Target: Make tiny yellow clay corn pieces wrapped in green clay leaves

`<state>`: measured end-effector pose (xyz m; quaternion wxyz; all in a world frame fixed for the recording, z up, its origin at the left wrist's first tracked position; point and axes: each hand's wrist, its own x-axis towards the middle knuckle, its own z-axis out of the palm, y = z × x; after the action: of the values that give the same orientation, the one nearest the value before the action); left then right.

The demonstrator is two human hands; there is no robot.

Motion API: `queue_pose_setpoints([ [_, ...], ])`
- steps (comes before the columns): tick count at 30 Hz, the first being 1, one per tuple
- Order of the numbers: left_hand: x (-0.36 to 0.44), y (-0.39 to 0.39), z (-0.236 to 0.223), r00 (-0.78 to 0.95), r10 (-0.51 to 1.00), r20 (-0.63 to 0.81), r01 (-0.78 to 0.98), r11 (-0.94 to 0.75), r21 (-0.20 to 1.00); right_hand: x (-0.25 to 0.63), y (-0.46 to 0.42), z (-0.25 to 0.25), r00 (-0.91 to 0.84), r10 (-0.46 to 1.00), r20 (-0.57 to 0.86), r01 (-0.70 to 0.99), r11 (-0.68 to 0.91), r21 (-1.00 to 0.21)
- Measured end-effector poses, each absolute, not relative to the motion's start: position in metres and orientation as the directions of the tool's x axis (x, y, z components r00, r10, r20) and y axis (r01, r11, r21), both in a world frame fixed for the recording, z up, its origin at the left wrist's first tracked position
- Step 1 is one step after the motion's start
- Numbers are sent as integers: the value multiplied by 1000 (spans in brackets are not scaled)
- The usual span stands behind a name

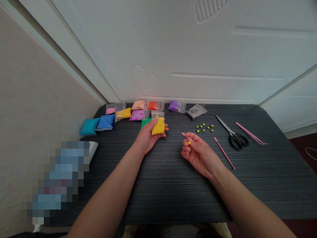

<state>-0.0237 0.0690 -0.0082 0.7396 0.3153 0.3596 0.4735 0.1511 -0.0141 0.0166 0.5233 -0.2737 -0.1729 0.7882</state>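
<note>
My left hand [146,137] is closed around a small clear bag of yellow clay [158,126], its thumb pressed on the top near the bag's mouth. A short yellow strand pokes up there. To its right, my right hand [199,152] pinches a tiny bit of yellow clay [189,143] at the fingertips. The pink tip of a modelling tool [183,134] sticks out from the same fingers; the rest of it is hidden. Beyond that hand lie several tiny yellow-and-green clay pieces [203,130] on the dark table [163,188].
Bags of clay line the back edge, among them orange [153,105], purple [174,105], grey [196,111], blue [106,122] and teal [89,127]. Black-handled scissors [235,140], pink tweezers [249,133] and a pink stick tool [224,153] lie at right. A blurred packet [61,175] is at left.
</note>
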Motion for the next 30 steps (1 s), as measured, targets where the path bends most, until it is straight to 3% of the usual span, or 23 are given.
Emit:
queue_pose_setpoints([
  [10, -23, 68, -6, 280, 929, -242, -470, 353, 809, 147, -14, 18, -273, 919, -285, -706, -393, -589],
  [18, -24, 69, -7, 289, 926, -242, -474, 358, 804, 151, -10, 8, -202, 888, -413, -609, -444, -658],
  [23, -24, 69, -5, 303, 920, -250, -489, 375, 788, 154, -7, 5, -114, 928, -354, -481, -364, -798],
  [30, -25, 69, -5, 306, 918, -252, -495, 379, 782, 153, -4, 3, -109, 954, -279, -347, -300, -889],
])
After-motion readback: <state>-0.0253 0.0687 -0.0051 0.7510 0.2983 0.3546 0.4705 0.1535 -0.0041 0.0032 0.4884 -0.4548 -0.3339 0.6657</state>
